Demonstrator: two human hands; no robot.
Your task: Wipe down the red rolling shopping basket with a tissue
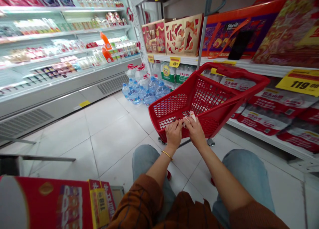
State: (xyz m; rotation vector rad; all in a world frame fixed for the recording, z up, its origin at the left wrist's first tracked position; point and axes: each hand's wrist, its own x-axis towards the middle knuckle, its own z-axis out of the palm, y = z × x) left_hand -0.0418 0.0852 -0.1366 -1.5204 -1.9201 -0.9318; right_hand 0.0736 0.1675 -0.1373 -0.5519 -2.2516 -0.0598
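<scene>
Both of my hands are together at the near rim of a red plastic shopping cart (171, 106), which has perforated walls. My left hand (173, 133), with a gold bangle at the wrist, has its fingers curled at the rim; what is inside them, if anything, I cannot make out. Right beside it, my right hand (195, 131) is closed on a small white crumpled piece, like a tissue (193, 116). The fingertips of the two hands nearly meet. The cart's floor shows a grid of holes.
Large water bottles (147, 89) stand on the tiled floor (112, 129) behind the cart. A refrigerated display (62, 79) runs along the left. Shelves with gift boxes (184, 35) and bottle packs (264, 117) stand right. A red carton (47, 202) is at near left.
</scene>
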